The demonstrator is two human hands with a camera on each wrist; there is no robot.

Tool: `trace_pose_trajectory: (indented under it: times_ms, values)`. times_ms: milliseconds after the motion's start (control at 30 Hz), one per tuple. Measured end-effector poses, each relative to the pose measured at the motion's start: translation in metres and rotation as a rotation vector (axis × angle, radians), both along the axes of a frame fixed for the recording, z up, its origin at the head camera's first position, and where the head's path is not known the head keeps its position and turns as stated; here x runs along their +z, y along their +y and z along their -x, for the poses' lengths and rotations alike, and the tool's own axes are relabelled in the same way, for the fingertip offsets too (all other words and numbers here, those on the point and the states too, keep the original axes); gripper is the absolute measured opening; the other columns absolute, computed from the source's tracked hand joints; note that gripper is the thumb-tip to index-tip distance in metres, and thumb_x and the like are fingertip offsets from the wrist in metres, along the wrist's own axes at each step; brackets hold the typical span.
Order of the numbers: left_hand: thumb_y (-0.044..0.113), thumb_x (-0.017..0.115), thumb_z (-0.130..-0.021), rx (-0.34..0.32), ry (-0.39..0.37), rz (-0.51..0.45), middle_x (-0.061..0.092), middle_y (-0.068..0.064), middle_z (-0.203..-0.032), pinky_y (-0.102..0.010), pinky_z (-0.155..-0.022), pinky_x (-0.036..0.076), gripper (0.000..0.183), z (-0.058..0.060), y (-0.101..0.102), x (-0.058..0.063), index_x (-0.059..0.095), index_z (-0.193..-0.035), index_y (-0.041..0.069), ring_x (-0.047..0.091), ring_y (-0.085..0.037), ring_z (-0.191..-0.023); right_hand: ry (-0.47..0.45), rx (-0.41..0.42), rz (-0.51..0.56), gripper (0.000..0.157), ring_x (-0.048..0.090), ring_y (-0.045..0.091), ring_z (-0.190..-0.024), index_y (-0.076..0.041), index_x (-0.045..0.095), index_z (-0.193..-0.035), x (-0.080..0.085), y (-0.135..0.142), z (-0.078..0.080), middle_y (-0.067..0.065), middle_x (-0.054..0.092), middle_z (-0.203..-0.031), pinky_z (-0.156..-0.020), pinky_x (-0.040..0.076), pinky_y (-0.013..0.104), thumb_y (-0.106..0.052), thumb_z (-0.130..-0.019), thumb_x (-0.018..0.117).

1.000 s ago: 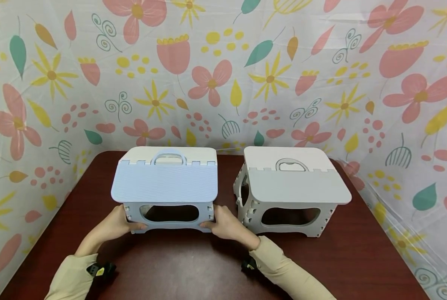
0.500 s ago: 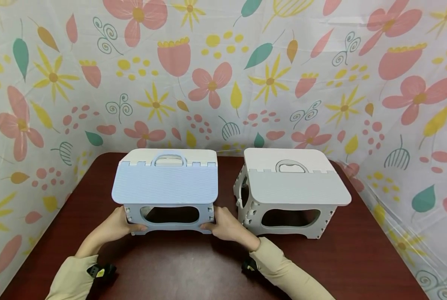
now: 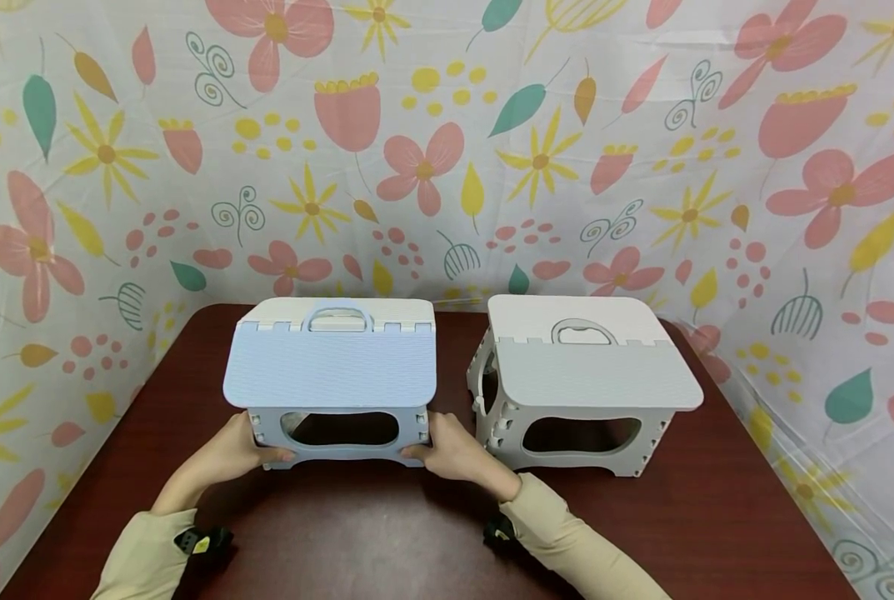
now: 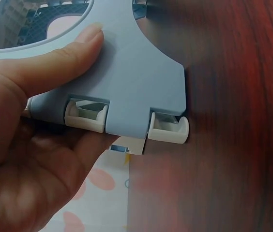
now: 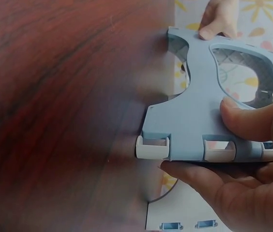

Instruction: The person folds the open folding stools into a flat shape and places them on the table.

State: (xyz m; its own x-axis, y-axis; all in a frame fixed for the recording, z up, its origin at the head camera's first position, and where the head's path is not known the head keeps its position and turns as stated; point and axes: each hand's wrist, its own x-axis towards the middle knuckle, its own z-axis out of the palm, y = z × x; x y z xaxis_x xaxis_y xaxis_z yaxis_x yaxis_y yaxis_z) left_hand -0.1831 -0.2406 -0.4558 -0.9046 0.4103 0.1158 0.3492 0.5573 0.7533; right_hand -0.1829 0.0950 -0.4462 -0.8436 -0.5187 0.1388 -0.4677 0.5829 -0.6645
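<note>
A blue and white folding step stool (image 3: 330, 365) stands unfolded on the dark red table, its handle loop raised at the middle of the top. My left hand (image 3: 225, 454) grips its front left leg corner. In the left wrist view the thumb of that hand (image 4: 44, 72) lies on the blue front panel, with the other fingers behind the hinged edge. At the front right corner my right hand (image 3: 454, 450) holds the stool the same way, thumb on the panel (image 5: 199, 116) and fingers around the side. The fingertips behind the stool are partly hidden.
A grey and white folding step stool (image 3: 596, 383) stands unfolded to the right, close to my right hand. The wooden table (image 3: 357, 533) reaches back to a flower-patterned curtain (image 3: 447, 167), which also runs along both sides.
Both hands keep their hold on the blue stool, and neither stool has moved on the table. Only the head view shifts very slightly.
</note>
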Motion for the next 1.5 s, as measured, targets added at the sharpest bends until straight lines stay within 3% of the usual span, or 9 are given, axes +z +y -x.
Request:
trace_pose_trajectory:
  times_ms: [500, 733, 900, 1100, 1267, 1500]
  values:
    - [0.013, 0.080, -0.068, 0.000, -0.001, 0.002, 0.059, -0.017, -0.102, -0.024, -0.057, 0.047, 0.071, -0.0008, 0.0008, 0.0021, 0.039, -0.125, 0.004, 0.053, -0.003, -0.074, -0.025, 0.004, 0.006, 0.024, 0.058, 0.002, -0.072, -0.010, 0.062, -0.098, 0.0006, 0.0005, 0.0003, 0.000, 0.069, -0.086, -0.065, 0.046, 0.018, -0.019, -0.078, 0.072]
    - [0.010, 0.077, -0.071, -0.034, -0.063, -0.042, 0.057, -0.017, -0.095, -0.027, -0.049, 0.048, 0.069, -0.0003, 0.0006, 0.0017, 0.036, -0.126, 0.004, 0.055, -0.006, -0.061, -0.034, 0.012, 0.002, 0.026, 0.058, 0.000, -0.071, -0.010, 0.060, -0.101, -0.0004, 0.0012, 0.0015, -0.001, 0.068, -0.086, -0.065, 0.046, 0.017, -0.019, -0.079, 0.071]
    - [0.011, 0.078, -0.070, -0.031, -0.042, -0.033, 0.056, -0.020, -0.102, -0.026, -0.052, 0.048, 0.072, -0.0004, 0.0005, 0.0019, 0.036, -0.128, 0.003, 0.055, -0.003, -0.069, -0.026, 0.013, -0.004, 0.025, 0.058, 0.001, -0.071, -0.010, 0.061, -0.099, 0.0001, 0.0014, 0.0011, -0.001, 0.068, -0.085, -0.064, 0.046, 0.018, -0.019, -0.079, 0.072]
    - [0.011, 0.076, -0.072, -0.058, -0.076, -0.061, 0.056, -0.018, -0.096, -0.028, -0.049, 0.048, 0.070, 0.0010, 0.0007, 0.0018, 0.035, -0.128, 0.004, 0.056, -0.006, -0.061, -0.018, 0.015, 0.001, 0.027, 0.057, 0.001, -0.072, -0.010, 0.060, -0.101, 0.0002, 0.0015, 0.0014, -0.001, 0.068, -0.086, -0.065, 0.046, 0.018, -0.019, -0.078, 0.072]
    - [0.013, 0.077, -0.071, -0.050, -0.067, -0.051, 0.055, -0.020, -0.103, -0.026, -0.053, 0.048, 0.075, 0.0002, 0.0004, 0.0012, 0.032, -0.131, 0.005, 0.055, -0.005, -0.070, -0.048, 0.015, -0.002, 0.028, 0.059, 0.000, -0.074, -0.012, 0.060, -0.104, -0.0008, 0.0020, 0.0016, -0.001, 0.069, -0.089, -0.066, 0.046, 0.017, -0.020, -0.080, 0.071]
    - [0.014, 0.077, -0.072, -0.061, -0.094, -0.072, 0.056, -0.017, -0.094, -0.029, -0.051, 0.049, 0.073, 0.0000, 0.0001, 0.0006, 0.032, -0.129, 0.003, 0.055, -0.005, -0.064, -0.066, 0.017, -0.005, 0.033, 0.058, -0.001, -0.071, -0.012, 0.058, -0.109, 0.0013, 0.0024, 0.0005, 0.000, 0.069, -0.088, -0.064, 0.046, 0.017, -0.020, -0.080, 0.070]
